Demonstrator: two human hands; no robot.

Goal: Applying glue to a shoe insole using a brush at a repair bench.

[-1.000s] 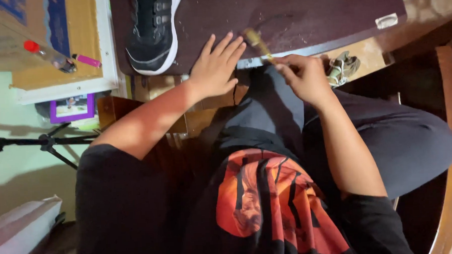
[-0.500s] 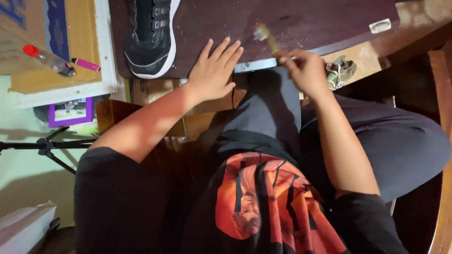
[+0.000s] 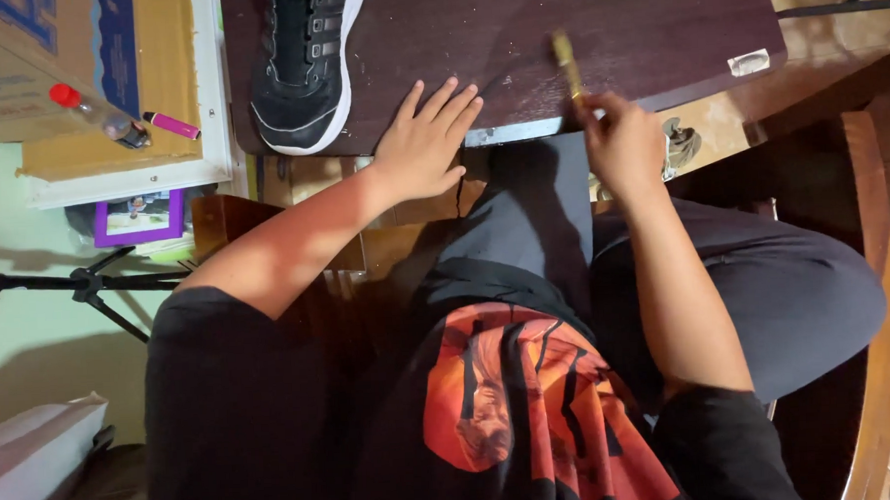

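Brush (image 3: 564,60) shifted further onto dark board (image 3: 595,28) since earlier frame, right hand (image 3: 624,140) raised with it. Head view: brush clamped in right fingers, bristles on board beyond knuckles. Left hand (image 3: 423,142) laid flat, fingers spread, near board edge, just beside black shoe (image 3: 305,63).

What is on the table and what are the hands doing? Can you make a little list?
left hand: flat on the table edge, fingers spread
right hand: holds a small brush
brush: tip on the dark table
shoe: black, white sole, on the table, left of the left hand
cardboard box: beside the table, pink marker on it
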